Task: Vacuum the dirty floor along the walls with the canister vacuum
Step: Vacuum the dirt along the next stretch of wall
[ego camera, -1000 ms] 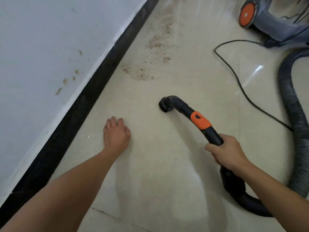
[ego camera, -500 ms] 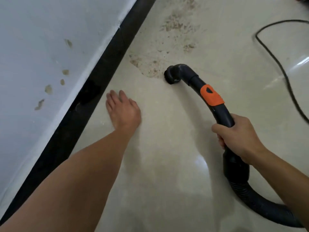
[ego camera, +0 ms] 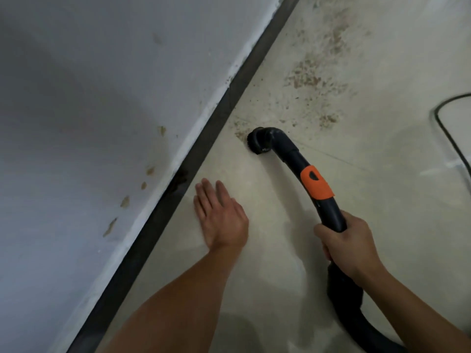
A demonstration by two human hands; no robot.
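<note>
floor: glossy tile | wand: smooth black plastic

The right hand has pushed the wand far and left; its brush nozzle now meets the dirt's near edge by the baseboard. The left hand has slid farther along the floor.

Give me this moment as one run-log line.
right hand: grips wand | nozzle: at near edge of dirt patch | left hand: open, flat, beside baseboard | remaining: dirt ahead of nozzle
</note>
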